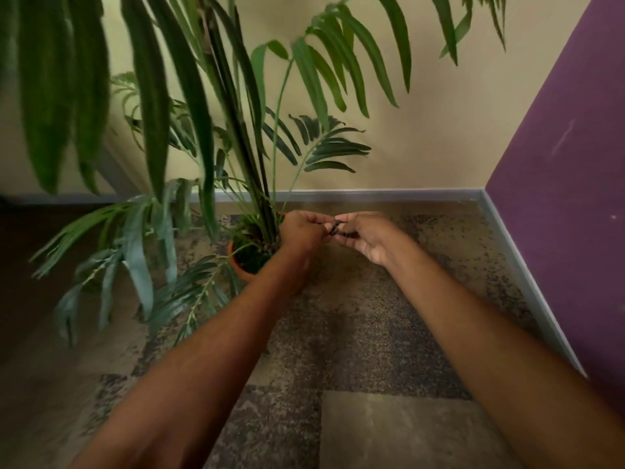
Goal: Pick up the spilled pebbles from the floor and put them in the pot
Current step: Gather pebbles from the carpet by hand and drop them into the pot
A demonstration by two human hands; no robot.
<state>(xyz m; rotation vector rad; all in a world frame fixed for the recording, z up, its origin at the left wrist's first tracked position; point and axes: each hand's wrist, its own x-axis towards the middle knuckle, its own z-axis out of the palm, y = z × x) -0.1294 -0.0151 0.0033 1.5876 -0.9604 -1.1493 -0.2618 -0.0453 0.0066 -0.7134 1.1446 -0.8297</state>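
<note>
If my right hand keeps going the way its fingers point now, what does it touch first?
Most likely the left hand: the right hand, holding dark pebbles, points left at its fingertips, nearly touching. Beyond lies the orange pot; depth is unclear.

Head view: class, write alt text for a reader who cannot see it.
Two bare hands meet beside an orange pot holding a palm plant; the left hand and right hand together hold small dark pebbles. Patterned carpet lies below.

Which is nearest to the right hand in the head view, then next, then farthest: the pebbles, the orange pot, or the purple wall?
From the right hand:
1. Pebbles: dark cluster at its fingertips, between both hands.
2. Orange pot: to the left, beyond the left hand.
3. Purple wall: far right.
</note>
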